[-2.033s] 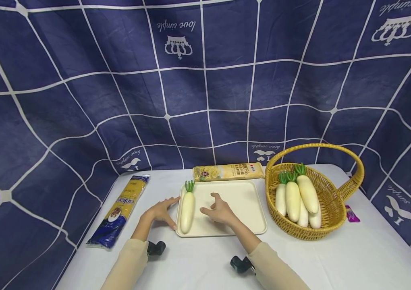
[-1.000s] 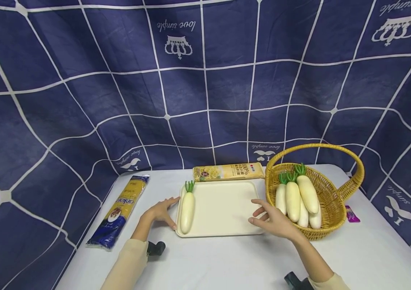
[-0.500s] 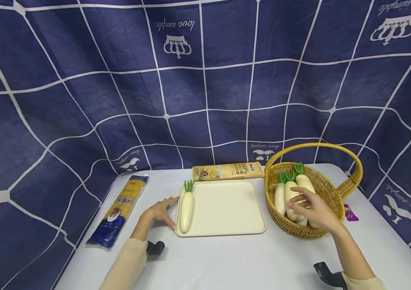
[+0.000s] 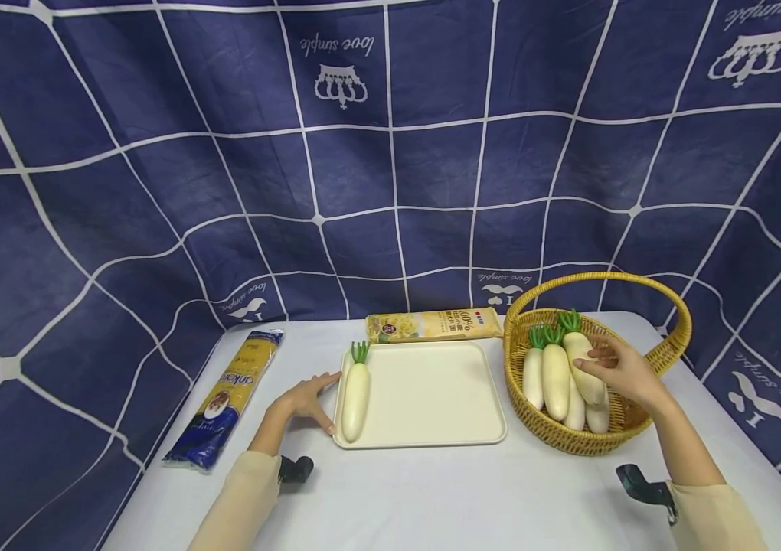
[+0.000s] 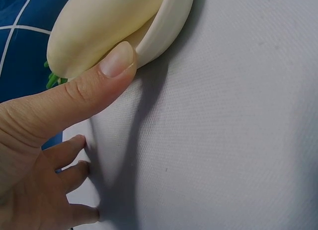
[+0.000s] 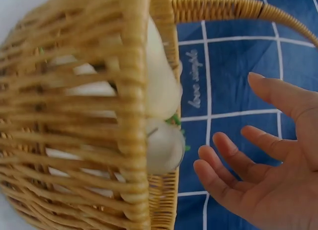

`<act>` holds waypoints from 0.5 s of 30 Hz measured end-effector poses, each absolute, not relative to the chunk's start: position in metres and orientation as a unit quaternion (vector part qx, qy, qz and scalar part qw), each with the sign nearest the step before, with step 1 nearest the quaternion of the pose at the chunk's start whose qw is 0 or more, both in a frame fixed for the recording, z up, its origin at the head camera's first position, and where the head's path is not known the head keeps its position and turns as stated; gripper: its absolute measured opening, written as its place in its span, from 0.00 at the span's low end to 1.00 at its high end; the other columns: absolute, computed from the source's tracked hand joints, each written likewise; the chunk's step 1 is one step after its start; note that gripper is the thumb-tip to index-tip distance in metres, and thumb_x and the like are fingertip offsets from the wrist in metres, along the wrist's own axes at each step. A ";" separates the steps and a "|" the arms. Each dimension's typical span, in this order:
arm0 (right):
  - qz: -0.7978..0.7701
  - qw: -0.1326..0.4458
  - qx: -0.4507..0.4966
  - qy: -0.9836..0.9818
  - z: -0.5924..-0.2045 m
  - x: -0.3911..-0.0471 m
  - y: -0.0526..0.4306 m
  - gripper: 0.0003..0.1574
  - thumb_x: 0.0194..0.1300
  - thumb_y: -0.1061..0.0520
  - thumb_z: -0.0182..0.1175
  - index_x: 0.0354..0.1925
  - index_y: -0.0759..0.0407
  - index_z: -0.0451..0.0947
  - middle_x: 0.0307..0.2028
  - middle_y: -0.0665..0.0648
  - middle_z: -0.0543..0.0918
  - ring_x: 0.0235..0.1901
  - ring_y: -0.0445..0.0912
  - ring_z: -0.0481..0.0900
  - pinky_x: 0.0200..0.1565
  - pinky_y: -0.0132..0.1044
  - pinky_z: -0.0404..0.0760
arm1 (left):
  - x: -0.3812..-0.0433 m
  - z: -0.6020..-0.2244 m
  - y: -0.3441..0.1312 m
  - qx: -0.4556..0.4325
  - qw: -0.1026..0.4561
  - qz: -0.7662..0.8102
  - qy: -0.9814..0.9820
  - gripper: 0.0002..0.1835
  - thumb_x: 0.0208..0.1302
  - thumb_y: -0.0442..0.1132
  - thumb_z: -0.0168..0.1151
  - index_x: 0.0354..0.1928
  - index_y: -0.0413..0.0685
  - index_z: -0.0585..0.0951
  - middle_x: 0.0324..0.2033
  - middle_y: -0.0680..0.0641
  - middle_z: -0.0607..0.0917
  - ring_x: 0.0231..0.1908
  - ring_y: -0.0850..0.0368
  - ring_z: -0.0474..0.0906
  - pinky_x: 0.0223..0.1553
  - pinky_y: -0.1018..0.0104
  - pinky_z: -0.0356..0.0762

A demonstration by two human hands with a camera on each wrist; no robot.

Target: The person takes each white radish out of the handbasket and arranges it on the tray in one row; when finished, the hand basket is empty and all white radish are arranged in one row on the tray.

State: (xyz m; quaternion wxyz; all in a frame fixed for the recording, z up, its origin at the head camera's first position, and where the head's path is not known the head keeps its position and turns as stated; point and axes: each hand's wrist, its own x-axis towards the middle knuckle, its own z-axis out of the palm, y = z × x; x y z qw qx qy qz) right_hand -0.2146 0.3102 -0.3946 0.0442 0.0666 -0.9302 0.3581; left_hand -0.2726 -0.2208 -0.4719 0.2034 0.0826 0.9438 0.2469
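My left hand [image 4: 304, 400] is at the left side of a cream tray [image 4: 432, 398], fingers spread. In the left wrist view its thumb [image 5: 117, 66] touches the tray's rim [image 5: 174, 21], beside a white radish [image 5: 99, 31] with green leaf stubs. That radish lies lengthwise along the tray's left side. My right hand [image 4: 621, 371] is over a wicker basket [image 4: 570, 440], beside its uppermost white radish [image 4: 585, 360]. The right wrist view shows those fingers loosely bent and apart from the radishes. Several radishes lie in the basket, leaves toward the back.
A yellow pasta packet [image 4: 435, 325] lies behind the tray. Another blue and yellow packet [image 4: 225, 398] lies at the left. The basket's tall handle [image 4: 604, 275] arches over it. A blue checked cloth [image 4: 432, 168] hangs behind the white table [image 4: 390, 497].
My right hand has moved from above the tray rightward to the basket, reaching its uppermost radish. The left hand has stayed at the tray's left edge.
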 end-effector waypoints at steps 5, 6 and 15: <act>0.351 0.021 0.064 -0.934 -0.395 -0.229 0.318 0.45 0.63 0.48 0.61 0.63 0.78 0.57 0.50 0.80 0.72 0.49 0.69 0.72 0.44 0.56 0.79 | -0.274 -0.470 -0.222 0.087 0.207 0.253 0.941 0.64 0.22 0.49 0.83 0.70 0.55 0.61 0.69 0.35 0.56 0.68 0.30 0.46 0.64 0.30 0.42; 0.348 0.015 0.063 -0.935 -0.395 -0.232 0.319 0.45 0.63 0.47 0.60 0.63 0.78 0.57 0.50 0.80 0.72 0.50 0.69 0.71 0.44 0.56 0.79 | -0.274 -0.470 -0.222 0.087 0.209 0.254 0.940 0.64 0.21 0.51 0.83 0.70 0.55 0.61 0.69 0.35 0.56 0.68 0.30 0.46 0.64 0.30 0.42; 0.300 -0.026 0.053 -0.952 -0.400 -0.251 0.326 0.49 0.61 0.47 0.61 0.62 0.83 0.54 0.49 0.83 0.70 0.49 0.72 0.70 0.42 0.56 0.78 | -0.274 -0.472 -0.221 0.088 0.204 0.247 0.943 0.62 0.26 0.44 0.82 0.71 0.51 0.60 0.70 0.35 0.56 0.68 0.30 0.47 0.65 0.31 0.44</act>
